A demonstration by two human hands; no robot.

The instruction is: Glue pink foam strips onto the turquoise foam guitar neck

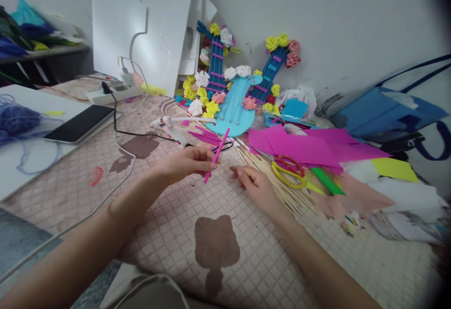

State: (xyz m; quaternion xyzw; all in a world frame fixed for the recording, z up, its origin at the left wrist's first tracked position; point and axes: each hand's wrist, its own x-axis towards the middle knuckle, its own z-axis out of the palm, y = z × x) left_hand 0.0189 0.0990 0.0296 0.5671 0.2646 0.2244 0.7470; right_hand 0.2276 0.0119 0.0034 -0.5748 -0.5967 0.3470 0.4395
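Note:
A thin magenta stick, like a rolled paper tube, is pinched in my left hand and slants up to the right above the table. Just right of it, my right hand has its fingers curled, thumb against the index finger. Whatever may be between those fingertips is hidden or too small to make out. Behind my left hand lie more magenta sticks and a white glue gun. Bamboo skewers spread beside and behind my right hand.
Scissors with red and yellow handles lie on the skewers, near magenta paper sheets. Blue guitar-like shapes with paper flowers lean at the back wall. A phone, power strip and white cable occupy the left.

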